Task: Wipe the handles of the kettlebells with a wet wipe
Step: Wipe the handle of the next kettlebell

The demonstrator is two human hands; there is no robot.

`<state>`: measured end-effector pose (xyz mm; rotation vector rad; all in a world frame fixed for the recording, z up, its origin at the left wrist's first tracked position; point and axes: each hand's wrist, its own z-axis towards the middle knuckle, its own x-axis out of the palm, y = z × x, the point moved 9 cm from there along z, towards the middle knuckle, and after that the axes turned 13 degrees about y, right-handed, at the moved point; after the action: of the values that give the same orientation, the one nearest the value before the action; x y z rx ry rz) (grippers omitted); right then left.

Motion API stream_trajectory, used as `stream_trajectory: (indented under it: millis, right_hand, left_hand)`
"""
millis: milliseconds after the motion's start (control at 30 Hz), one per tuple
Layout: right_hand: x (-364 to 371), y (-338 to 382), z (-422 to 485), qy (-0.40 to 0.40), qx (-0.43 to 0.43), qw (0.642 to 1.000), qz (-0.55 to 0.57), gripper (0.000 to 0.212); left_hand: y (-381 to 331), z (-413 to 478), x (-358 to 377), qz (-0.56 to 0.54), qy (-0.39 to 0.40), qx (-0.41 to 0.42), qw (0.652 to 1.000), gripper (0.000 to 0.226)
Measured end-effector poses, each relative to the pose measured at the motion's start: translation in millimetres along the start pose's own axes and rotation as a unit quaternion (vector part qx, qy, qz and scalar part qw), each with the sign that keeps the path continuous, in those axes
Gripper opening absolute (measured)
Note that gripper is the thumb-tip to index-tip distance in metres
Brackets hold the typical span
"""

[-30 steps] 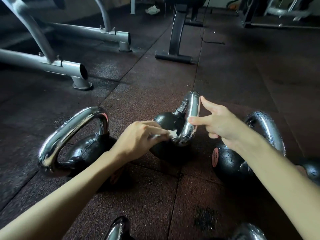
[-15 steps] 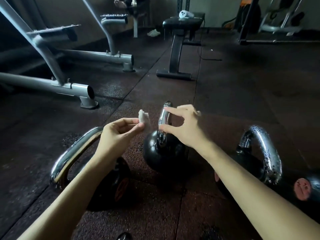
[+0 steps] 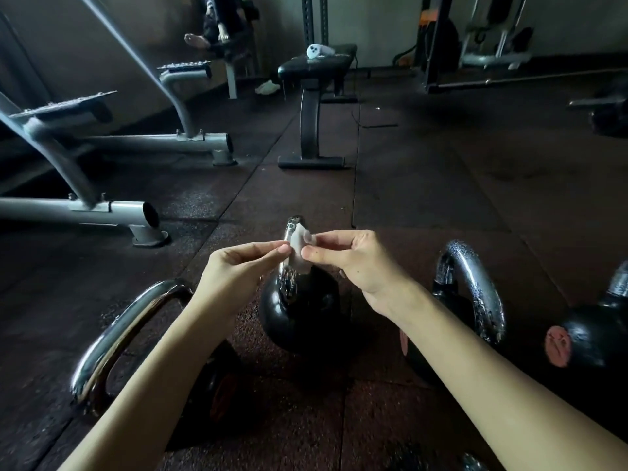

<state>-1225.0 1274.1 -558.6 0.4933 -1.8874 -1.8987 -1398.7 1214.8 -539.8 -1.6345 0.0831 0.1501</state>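
Now my left grip (image 3: 238,277) and right grip (image 3: 360,266) both pinch the wipe (image 3: 298,248), thumb against fingertips; it hangs right at the handle (image 3: 286,287) of the middle kettlebell (image 3: 299,317), upright on the floor (image 3: 407,198); a left kettlebell (image 3: 115,341) and a right kettlebell (image 3: 475,294) flank it.

Small white crumpled wet wipe (image 3: 299,248), pinched between left hand (image 3: 234,273) and right hand (image 3: 356,263), sits at the chrome handle (image 3: 289,232) of the upright black middle kettlebell (image 3: 300,317); right kettlebell (image 3: 475,294) handle droplet-beaded.
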Motion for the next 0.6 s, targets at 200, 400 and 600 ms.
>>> stream_trajectory:
  millis: [200, 400, 600]
  right_hand:
    - [-54, -18, -6, -0.131, 0.034, 0.986, -0.095, 0.02]
    - [-61, -55, 4, -0.127, 0.103, 0.982, -0.096, 0.019]
    - [-52, -74, 19, -0.071, 0.124, 0.974, -0.175, 0.02]
  left_hand:
    - [-7, 32, -2, 0.37, -0.089, -0.076, 0.922, 0.065]
    - [-4, 39, 8, 0.427, -0.108, -0.037, 0.897, 0.041]
    - [-3, 45, -12, 0.414, -0.097, -0.039, 0.904, 0.052]
